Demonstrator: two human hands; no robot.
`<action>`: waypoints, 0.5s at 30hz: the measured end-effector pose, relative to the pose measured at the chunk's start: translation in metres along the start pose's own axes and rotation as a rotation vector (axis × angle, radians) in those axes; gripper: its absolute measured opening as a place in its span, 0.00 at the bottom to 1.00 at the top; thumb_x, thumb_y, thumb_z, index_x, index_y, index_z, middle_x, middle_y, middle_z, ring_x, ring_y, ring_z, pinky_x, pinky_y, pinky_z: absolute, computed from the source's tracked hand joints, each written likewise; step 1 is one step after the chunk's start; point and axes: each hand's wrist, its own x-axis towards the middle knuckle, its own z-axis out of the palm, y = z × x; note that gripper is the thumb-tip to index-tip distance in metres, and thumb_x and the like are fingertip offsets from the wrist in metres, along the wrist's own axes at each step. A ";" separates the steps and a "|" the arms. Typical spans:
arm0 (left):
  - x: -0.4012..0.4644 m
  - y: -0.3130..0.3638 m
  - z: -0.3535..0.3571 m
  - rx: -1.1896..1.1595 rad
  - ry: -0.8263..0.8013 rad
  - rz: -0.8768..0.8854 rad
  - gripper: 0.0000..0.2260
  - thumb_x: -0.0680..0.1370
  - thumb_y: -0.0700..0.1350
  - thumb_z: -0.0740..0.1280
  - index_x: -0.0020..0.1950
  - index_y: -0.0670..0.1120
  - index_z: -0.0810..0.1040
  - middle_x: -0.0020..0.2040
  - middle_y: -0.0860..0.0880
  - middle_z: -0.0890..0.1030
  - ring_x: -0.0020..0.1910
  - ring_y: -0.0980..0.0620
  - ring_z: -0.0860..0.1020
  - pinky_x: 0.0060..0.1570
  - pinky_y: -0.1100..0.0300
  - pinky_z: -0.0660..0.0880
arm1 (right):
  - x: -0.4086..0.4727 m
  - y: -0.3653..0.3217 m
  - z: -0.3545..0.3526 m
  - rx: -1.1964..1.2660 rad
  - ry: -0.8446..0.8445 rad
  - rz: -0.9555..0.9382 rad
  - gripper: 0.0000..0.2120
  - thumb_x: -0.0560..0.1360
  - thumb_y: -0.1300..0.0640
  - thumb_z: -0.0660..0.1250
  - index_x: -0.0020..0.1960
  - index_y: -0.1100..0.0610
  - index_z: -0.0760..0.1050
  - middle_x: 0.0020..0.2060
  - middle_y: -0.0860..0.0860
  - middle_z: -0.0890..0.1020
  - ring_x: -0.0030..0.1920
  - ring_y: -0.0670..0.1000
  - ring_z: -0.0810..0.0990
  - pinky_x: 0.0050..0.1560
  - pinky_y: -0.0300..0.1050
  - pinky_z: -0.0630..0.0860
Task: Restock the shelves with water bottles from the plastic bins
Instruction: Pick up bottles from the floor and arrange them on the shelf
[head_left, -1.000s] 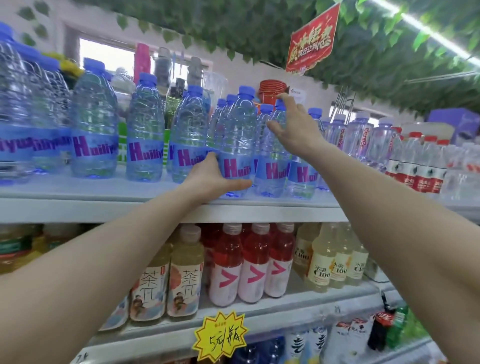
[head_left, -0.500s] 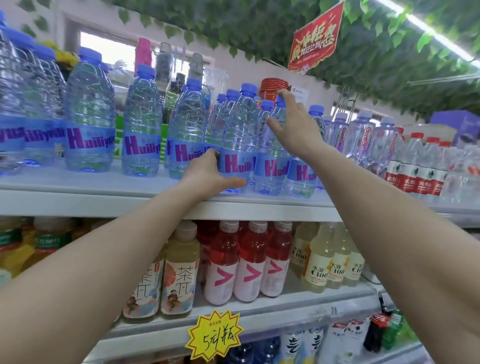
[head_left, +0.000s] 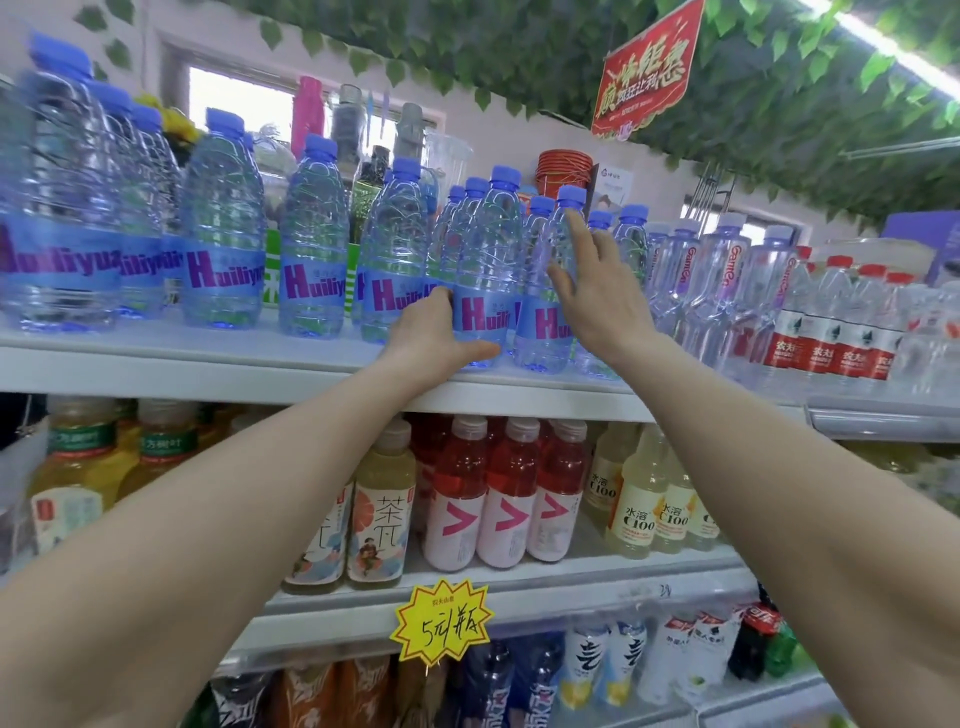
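Left hand (head_left: 436, 338) grips the base of a front water bottle (head_left: 485, 275) on the top shelf (head_left: 208, 366); right hand (head_left: 597, 291), fingers spread, seems to rest flat against its neighbour (head_left: 548, 306) — push both back gently, upright, labels forward

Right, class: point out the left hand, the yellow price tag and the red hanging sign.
left hand (head_left: 434, 340): head view, on the back of the hand.
yellow price tag (head_left: 442, 622): head view, on the middle, by the handwriting.
red hanging sign (head_left: 647, 70): head view, on the middle of its face.
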 end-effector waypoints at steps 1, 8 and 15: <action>-0.002 0.001 0.000 0.021 0.030 0.015 0.32 0.68 0.58 0.76 0.64 0.45 0.69 0.55 0.51 0.77 0.54 0.50 0.77 0.56 0.53 0.74 | -0.008 0.002 -0.003 -0.012 0.003 -0.006 0.29 0.83 0.47 0.55 0.80 0.46 0.46 0.75 0.58 0.60 0.67 0.64 0.71 0.60 0.60 0.73; -0.048 0.021 0.004 0.208 0.195 0.172 0.35 0.75 0.50 0.72 0.76 0.42 0.59 0.72 0.43 0.65 0.71 0.44 0.65 0.69 0.51 0.64 | -0.082 0.016 -0.028 -0.096 -0.072 -0.056 0.27 0.83 0.47 0.55 0.79 0.49 0.52 0.72 0.57 0.64 0.67 0.60 0.70 0.57 0.58 0.75; -0.145 0.017 0.040 0.251 0.141 0.386 0.21 0.75 0.42 0.69 0.68 0.41 0.73 0.63 0.41 0.74 0.61 0.41 0.73 0.63 0.53 0.66 | -0.189 0.018 -0.019 -0.057 -0.168 -0.062 0.27 0.81 0.49 0.58 0.78 0.54 0.57 0.69 0.58 0.68 0.66 0.61 0.69 0.60 0.57 0.72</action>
